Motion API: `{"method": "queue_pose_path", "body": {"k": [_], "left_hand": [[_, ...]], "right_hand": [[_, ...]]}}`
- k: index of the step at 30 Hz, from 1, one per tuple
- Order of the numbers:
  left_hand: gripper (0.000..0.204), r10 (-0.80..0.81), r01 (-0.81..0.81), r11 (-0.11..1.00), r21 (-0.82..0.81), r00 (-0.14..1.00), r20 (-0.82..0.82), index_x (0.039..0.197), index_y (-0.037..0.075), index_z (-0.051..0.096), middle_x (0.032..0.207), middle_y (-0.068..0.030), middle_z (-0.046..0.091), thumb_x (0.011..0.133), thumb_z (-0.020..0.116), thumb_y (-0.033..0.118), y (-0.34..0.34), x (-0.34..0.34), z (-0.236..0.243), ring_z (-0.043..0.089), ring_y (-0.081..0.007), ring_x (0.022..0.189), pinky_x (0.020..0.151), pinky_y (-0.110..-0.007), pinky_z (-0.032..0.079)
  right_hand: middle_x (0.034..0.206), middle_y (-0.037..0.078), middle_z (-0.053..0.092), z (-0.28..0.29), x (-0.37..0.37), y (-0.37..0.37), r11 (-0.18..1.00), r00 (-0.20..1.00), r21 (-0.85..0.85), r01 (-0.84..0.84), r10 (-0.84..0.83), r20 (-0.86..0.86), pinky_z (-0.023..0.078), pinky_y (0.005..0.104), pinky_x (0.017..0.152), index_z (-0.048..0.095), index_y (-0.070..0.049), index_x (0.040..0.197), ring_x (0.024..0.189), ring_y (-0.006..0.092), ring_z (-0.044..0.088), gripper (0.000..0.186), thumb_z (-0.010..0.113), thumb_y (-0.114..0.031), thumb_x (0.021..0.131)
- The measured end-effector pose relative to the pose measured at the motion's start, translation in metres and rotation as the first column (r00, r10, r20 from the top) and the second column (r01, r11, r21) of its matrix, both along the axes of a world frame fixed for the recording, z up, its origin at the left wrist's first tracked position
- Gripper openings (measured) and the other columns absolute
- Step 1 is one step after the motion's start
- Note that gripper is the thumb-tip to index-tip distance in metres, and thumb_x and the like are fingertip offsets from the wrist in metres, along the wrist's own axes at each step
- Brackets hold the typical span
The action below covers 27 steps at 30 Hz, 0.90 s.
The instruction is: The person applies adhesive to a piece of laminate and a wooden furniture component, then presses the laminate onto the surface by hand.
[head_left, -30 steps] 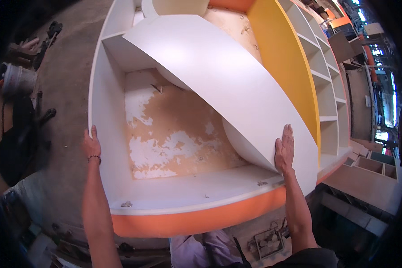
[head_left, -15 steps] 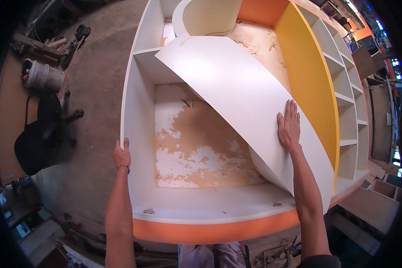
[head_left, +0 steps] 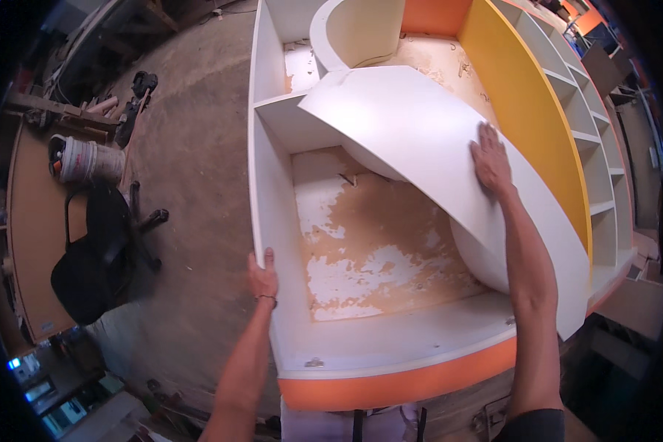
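Note:
A large cabinet with white sides [head_left: 264,191] and an orange front edge [head_left: 398,379] lies in front of me. My left hand [head_left: 262,276] grips the rim of its left side, thumb on top, fingers over the outer face. Slanting across the cabinet is a white panel [head_left: 412,132] with a curved right edge. My right hand [head_left: 491,160] lies flat on this panel near that edge, fingers stretched out. Under the panel a curved white wall [head_left: 479,254] shows in part. The cabinet's back board [head_left: 390,221] is brown with patchy white.
A yellow divider [head_left: 530,110] and white shelf compartments [head_left: 604,177] stand at the right. Beyond the panel rises a curved white piece [head_left: 331,37]. On the left floor are a black chair [head_left: 88,250], a bucket [head_left: 88,160] and a brown board [head_left: 40,258]. Small metal fittings [head_left: 314,362] sit along the near side.
My right hand has slid farther away along the panel. The panel has shifted slightly right relative to the cabinet's left side. The whole view has swung left; my left hand keeps its grip.

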<state>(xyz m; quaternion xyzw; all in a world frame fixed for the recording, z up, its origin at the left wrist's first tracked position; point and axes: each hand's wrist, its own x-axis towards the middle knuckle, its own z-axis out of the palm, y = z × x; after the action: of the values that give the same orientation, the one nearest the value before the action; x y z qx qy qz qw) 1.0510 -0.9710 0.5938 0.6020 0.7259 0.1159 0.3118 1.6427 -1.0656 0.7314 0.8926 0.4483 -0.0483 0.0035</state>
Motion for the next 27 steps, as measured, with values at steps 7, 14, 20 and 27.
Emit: {"method": "queue_pose_path", "body": {"k": [7,14,20,27], "left_hand": [[0.064,0.068,-0.039,0.993,-0.115,0.963,0.262,0.136,0.004,0.056,0.123,-0.0234,0.069,0.102,0.053,0.058,-0.011,0.016,0.02,0.065,-0.0405,0.116,0.096,-0.05,0.049],[0.058,0.088,-0.076,0.995,-0.067,0.975,0.202,0.136,0.005,0.055,0.129,-0.0219,0.067,0.106,0.047,0.054,-0.001,-0.003,0.011,0.064,-0.0391,0.119,0.096,-0.05,0.049],[0.056,0.119,-0.084,0.984,-0.158,0.967,0.226,0.136,0.002,0.054,0.128,-0.021,0.067,0.108,0.045,0.049,0.005,0.007,0.015,0.066,-0.0397,0.114,0.094,-0.05,0.051],[0.049,0.052,-0.022,0.992,-0.123,0.968,0.244,0.135,-0.001,0.051,0.117,-0.0298,0.069,0.111,0.041,0.04,0.005,0.013,0.029,0.065,-0.0469,0.11,0.093,-0.053,0.048]], "right_hand": [[0.174,0.012,0.017,0.026,-0.065,-0.167,0.884,0.897,-0.189,0.428,-0.44,-0.03,0.008,0.0608,0.126,0.019,-0.007,0.166,0.161,0.0301,0.012,0.07,0.029,-0.048,0.11],[0.172,0.016,0.022,0.052,-0.306,-0.126,0.942,0.942,0.094,0.323,-0.31,-0.131,0.01,0.0546,0.127,0.023,-0.009,0.166,0.16,0.0327,0.017,0.064,0.034,-0.042,0.112],[0.17,0.02,0.025,0.087,-0.324,-0.16,0.93,0.931,0.054,0.364,-0.361,-0.053,0.016,0.0557,0.127,0.024,-0.006,0.164,0.158,0.036,0.021,0.063,0.037,-0.039,0.112],[0.169,0.021,0.026,0.066,-0.22,-0.128,0.858,0.861,0.071,0.509,-0.509,-0.022,0.016,0.0576,0.126,0.025,-0.006,0.164,0.157,0.0385,0.022,0.066,0.038,-0.042,0.111]]}}
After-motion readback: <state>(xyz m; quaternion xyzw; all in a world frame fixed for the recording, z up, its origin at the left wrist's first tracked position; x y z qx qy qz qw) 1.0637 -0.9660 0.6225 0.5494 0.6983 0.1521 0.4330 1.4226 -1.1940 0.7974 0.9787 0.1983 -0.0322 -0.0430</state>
